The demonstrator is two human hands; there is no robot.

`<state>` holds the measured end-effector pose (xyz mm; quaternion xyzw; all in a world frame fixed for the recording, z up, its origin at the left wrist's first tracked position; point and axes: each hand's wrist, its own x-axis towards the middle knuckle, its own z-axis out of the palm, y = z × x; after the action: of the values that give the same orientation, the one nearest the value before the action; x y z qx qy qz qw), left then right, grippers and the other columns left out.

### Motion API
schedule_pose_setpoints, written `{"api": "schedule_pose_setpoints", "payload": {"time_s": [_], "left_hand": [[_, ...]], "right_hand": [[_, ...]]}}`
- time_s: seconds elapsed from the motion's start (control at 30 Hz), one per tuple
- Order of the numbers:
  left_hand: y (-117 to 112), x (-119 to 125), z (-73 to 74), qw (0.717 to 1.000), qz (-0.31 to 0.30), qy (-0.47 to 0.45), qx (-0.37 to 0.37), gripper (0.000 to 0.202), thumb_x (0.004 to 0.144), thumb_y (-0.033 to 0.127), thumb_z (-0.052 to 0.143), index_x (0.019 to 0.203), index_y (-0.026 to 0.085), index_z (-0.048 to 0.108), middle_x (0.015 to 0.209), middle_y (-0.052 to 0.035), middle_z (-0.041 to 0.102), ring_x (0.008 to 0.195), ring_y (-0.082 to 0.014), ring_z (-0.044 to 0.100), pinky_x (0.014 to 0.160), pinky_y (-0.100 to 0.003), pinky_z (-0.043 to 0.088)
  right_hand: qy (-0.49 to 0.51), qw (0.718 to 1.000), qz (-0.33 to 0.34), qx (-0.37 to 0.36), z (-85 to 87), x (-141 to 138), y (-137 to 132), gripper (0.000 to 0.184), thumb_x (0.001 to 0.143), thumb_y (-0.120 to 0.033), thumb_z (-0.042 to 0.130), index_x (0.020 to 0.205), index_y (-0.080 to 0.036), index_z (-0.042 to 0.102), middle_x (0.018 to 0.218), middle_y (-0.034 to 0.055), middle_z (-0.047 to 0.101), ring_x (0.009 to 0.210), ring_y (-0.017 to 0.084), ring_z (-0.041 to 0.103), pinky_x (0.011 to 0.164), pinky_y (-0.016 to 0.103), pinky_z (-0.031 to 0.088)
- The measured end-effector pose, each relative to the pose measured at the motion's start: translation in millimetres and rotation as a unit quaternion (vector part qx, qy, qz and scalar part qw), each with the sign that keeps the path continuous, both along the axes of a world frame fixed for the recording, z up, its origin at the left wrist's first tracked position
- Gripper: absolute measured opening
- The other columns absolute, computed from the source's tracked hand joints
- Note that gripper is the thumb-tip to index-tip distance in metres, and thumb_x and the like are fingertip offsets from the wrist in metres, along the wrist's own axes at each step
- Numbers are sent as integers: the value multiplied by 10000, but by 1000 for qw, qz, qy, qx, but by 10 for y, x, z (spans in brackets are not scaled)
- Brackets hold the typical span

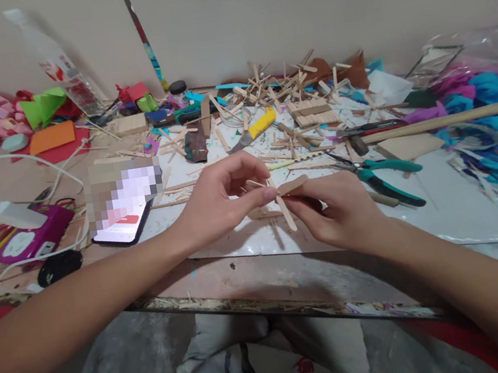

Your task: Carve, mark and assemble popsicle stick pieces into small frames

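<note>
Above the white board [229, 242], both hands meet at a small cross-shaped piece of wooden craft sticks [287, 213]. My left hand [226, 193] is closed, its thumb and fingers pinching the piece from the left. From the right, my right hand [339, 207] grips it too, with its fingers curled at the joint. One flat stick points down toward me and another slants to the upper right. Where the sticks join is partly covered by fingertips. Green-handled pliers [391, 181] lie just right of my right hand.
A yellow utility knife [261, 123] and heaped craft sticks [263, 94] lie behind the hands. At the left are a phone [125, 205], a purple power strip [34, 234] with white cables, and a tilted plastic bottle [66, 76]. A hammer [431, 124] rests at right near blue paper flowers [492, 91].
</note>
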<state>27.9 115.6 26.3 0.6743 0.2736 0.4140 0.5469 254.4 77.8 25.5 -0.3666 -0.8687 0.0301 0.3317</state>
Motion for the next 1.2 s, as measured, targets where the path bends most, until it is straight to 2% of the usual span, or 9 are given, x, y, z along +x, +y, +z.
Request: {"api": "schedule_pose_setpoints", "payload": {"time_s": [0.1,0.23,0.33,0.43,0.5,0.7,0.9,1.07,1.2], "left_hand": [[18,-5,23,999,-8,22,26,221,862,263,844,993,176,688,992,-21,692,870,-132,684,796,-245,585],[11,-9,37,999,-28,-2,34,329,863,250,849,1070,209,597,1081,-30,694,1053,-181,694,968,-317,566],[48,-22,14,997,-54,-12,48,359,872,234,848,1132,220,601,1179,-53,688,1191,-207,667,1068,-353,523],[114,-35,5,993,-105,-34,41,344,836,194,880,1100,196,660,1134,-49,693,1101,-179,691,1047,-331,541],[150,-45,17,990,-136,-43,10,322,813,178,898,1057,182,689,1083,-39,704,1012,-151,707,998,-302,566],[208,-97,51,983,-163,-20,-83,208,866,259,864,1047,185,792,1048,-69,779,930,-158,743,894,-281,594],[234,-102,-4,983,-156,-19,-94,130,853,269,877,928,183,815,908,-35,759,825,-120,692,851,-245,563],[207,-77,5,975,-181,-57,-118,89,875,233,848,910,164,803,892,-32,737,804,-111,678,817,-227,552],[194,-65,-6,974,-197,-68,-86,49,911,213,816,923,177,784,919,-23,715,857,-107,671,854,-222,538]], "right_hand": [[-5,999,-14,46,-9,11,-17,151,931,-137,615,953,-229,732,608,-42,676,452,111,543,492,263,376],[-41,991,-17,124,-8,30,-23,210,951,-127,597,1063,-256,719,599,-51,639,483,131,549,504,300,351],[-60,984,-14,166,22,29,-9,256,950,-97,565,1083,-260,710,605,-39,638,498,139,551,499,311,345],[-39,981,0,189,44,23,8,262,945,-69,556,1068,-250,701,699,-2,726,562,144,630,520,289,407],[-21,982,13,188,40,23,13,245,945,-64,580,1073,-240,693,797,32,784,643,163,703,564,283,471],[9,986,45,159,27,35,-1,321,910,-32,614,1133,-253,683,1006,62,834,822,205,788,666,291,562],[-21,989,63,133,47,29,-18,328,933,-60,578,1165,-269,679,905,18,819,709,172,742,590,285,498],[6,984,72,161,37,25,-30,260,960,-94,611,1174,-226,676,768,-7,744,608,127,626,549,282,402],[-9,982,80,169,59,33,-33,290,960,-67,564,1185,-211,677,760,16,733,602,139,601,546,298,404]]}}
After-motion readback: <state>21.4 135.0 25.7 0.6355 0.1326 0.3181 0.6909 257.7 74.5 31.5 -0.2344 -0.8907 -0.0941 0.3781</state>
